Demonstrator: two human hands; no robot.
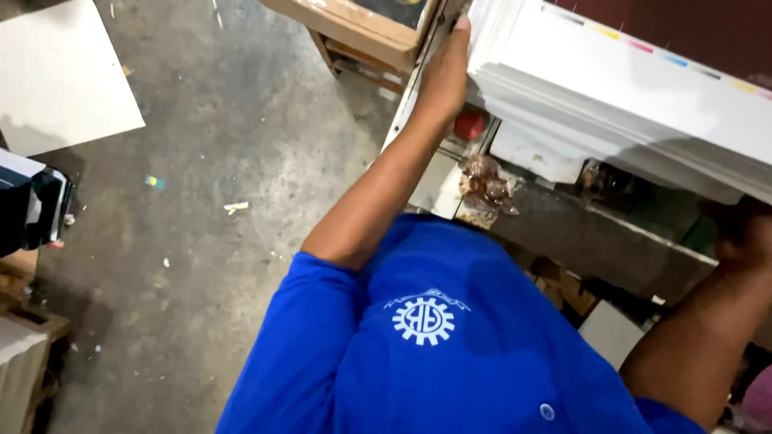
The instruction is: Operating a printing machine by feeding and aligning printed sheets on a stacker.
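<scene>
Two bare hands steady a thick stack of white printed sheets that lies on a machine bed at the upper right. The left hand reaches up along the stack's left edge, fingers flat against its side, pressing rather than clasping. The right hand sits under the stack's lower right corner in shadow, and how far it closes cannot be told. A red round button shows just below the left wrist, beside a crumpled brown wrapper. A cardboard box stands beyond on the grey concrete floor.
</scene>
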